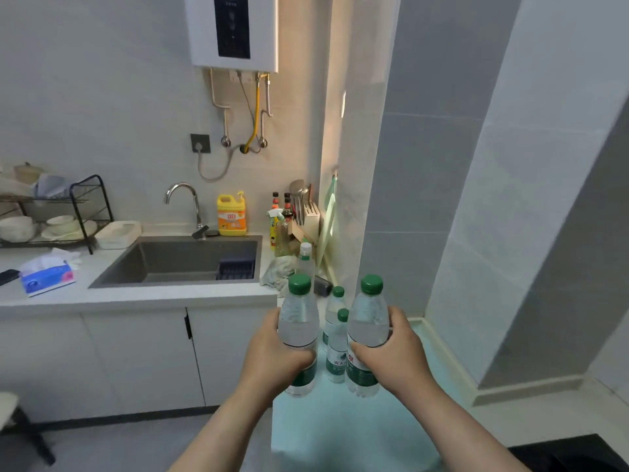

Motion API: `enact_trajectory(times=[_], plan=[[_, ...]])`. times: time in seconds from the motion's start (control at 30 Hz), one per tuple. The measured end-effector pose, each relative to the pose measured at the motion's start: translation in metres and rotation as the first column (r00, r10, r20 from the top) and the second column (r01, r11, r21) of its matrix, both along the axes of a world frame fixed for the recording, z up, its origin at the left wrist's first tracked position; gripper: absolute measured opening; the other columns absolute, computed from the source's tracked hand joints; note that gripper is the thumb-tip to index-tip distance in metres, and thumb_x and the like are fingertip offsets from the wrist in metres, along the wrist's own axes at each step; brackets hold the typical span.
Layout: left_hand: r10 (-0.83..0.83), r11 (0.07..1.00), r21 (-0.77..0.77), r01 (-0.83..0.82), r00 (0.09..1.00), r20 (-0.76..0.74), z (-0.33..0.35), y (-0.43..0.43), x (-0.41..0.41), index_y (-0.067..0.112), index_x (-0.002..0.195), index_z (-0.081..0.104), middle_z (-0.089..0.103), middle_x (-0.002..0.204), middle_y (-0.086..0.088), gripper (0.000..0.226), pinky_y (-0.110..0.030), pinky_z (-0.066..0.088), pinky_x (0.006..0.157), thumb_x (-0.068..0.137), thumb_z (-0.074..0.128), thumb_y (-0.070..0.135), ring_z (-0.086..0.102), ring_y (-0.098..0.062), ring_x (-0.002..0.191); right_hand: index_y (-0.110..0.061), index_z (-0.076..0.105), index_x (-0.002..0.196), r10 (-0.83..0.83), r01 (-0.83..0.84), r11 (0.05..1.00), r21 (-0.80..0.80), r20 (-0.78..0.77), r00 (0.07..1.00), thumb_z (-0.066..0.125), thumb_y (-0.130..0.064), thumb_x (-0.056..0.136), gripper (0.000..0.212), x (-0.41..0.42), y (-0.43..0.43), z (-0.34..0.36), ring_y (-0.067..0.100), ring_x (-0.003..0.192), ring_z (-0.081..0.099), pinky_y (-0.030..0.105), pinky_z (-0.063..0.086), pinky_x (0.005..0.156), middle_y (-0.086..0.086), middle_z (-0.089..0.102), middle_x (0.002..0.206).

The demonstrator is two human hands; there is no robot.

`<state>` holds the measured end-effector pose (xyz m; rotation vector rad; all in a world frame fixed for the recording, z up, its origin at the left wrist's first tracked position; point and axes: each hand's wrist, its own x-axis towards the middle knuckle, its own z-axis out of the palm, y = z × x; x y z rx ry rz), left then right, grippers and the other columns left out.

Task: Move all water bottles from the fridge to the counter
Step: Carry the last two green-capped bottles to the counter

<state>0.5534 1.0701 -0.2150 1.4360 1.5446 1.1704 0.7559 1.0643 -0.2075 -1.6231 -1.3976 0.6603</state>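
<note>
My left hand (pixel 272 356) is wrapped around a clear water bottle (pixel 299 321) with a green cap and green label, held upright. In my right hand (pixel 391 349) is a second water bottle (pixel 368 321) of the same kind, also upright. Both hang over the pale green counter (pixel 340 430) just right of the sink unit. Between them, two more green-capped bottles (pixel 337 356) stand on that counter. A white-capped bottle (pixel 305 264) stands further back. The fridge is not in view.
A dark sink (pixel 190 260) with a tap is at the left, a yellow detergent jug (pixel 232 216) behind it. Sauce bottles, a spray bottle and a knife block (pixel 308 221) crowd the back corner. A tissue pack (pixel 47 275) and dish rack (pixel 51 216) sit far left. A wall rises at right.
</note>
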Motion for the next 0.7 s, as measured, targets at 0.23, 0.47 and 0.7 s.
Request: enact_trajectory(times=[0.23, 0.47, 0.7], plan=[[0.070, 0.990, -0.116, -0.075, 0.997, -0.043, -0.076, 0.057, 0.003, 0.029, 0.104, 0.052, 0.065, 0.091, 0.009, 0.052, -0.031, 0.055, 0.067, 0.062, 0.075, 0.009, 0.063, -0.007, 0.082, -0.039, 0.045, 0.115, 0.081, -0.077, 0.988, -0.132, 0.030, 0.996, 0.083, -0.033, 0.067, 0.061, -0.008, 0.065, -0.075, 0.006, 0.092, 0.059, 0.026, 0.048, 0.070, -0.020, 0.060, 0.100], [0.084, 0.976, -0.195, -0.096, 0.994, -0.071, -0.133, 0.089, 0.008, 0.027, 0.105, 0.051, 0.064, 0.091, 0.011, 0.050, -0.023, 0.049, 0.060, 0.065, 0.076, 0.011, 0.062, -0.002, 0.081, -0.036, 0.044, 0.118, 0.082, -0.078, 0.973, -0.216, 0.009, 0.997, 0.085, -0.033, 0.066, 0.066, -0.009, 0.100, -0.146, 0.006, 0.094, 0.060, 0.026, 0.049, 0.073, -0.016, 0.061, 0.104], [0.076, 0.970, -0.223, -0.093, 0.993, -0.087, -0.164, 0.105, 0.020, 0.036, 0.094, 0.048, 0.065, 0.092, 0.011, 0.049, -0.030, 0.056, 0.068, 0.063, 0.080, 0.015, 0.063, -0.006, 0.083, -0.032, 0.044, 0.118, 0.053, -0.056, 0.970, -0.238, -0.016, 0.998, 0.088, -0.028, 0.066, 0.068, 0.000, 0.113, -0.179, 0.000, 0.091, 0.058, 0.020, 0.045, 0.066, -0.015, 0.060, 0.104]])
